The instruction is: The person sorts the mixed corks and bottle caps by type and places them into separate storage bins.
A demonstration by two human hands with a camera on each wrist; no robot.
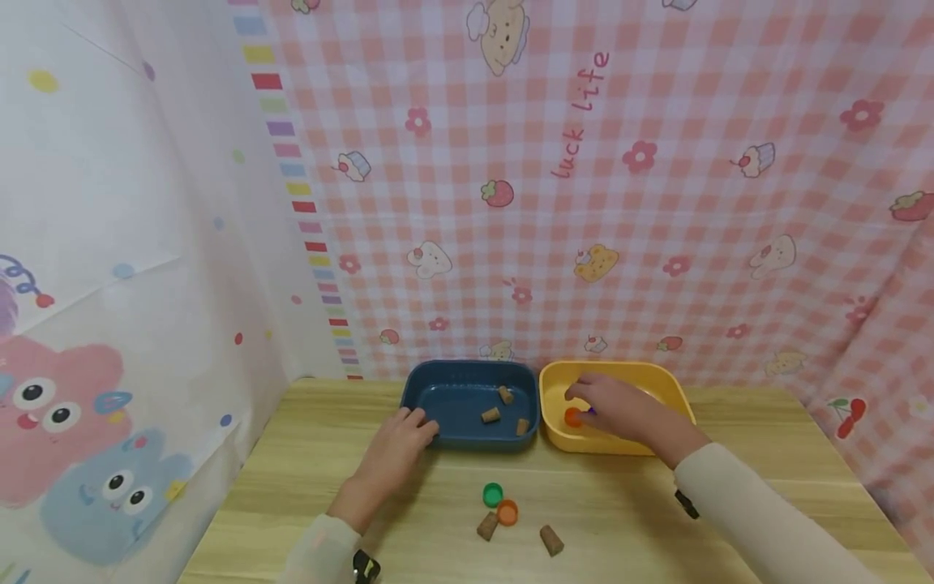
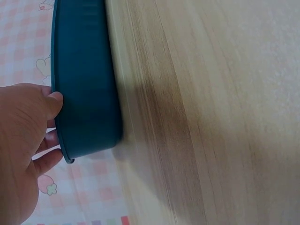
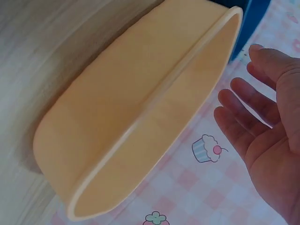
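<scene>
My left hand (image 1: 397, 446) pinches the near left rim of a dark blue bin (image 1: 467, 444), thumb on the outer wall and fingers over the edge. Inside that bin lie three corks, one of them a cork (image 1: 490, 415) near the middle. Above the yellow bin (image 1: 598, 446) hovers my right hand (image 1: 620, 405), its fingers loosely bent and nothing between them in the right wrist view. An orange bottle cap (image 1: 572, 417) and a bluish-purple piece (image 1: 592, 412), partly hidden by the hand, show in the yellow bin below it.
On the wooden table (image 1: 438, 535) in front of the bins lie a green bottle cap (image 1: 493, 495), an orange bottle cap (image 1: 507, 512) and two corks, a left cork (image 1: 487, 526) and a right cork (image 1: 551, 540). A pink checked cloth (image 1: 554, 308) hangs behind the bins.
</scene>
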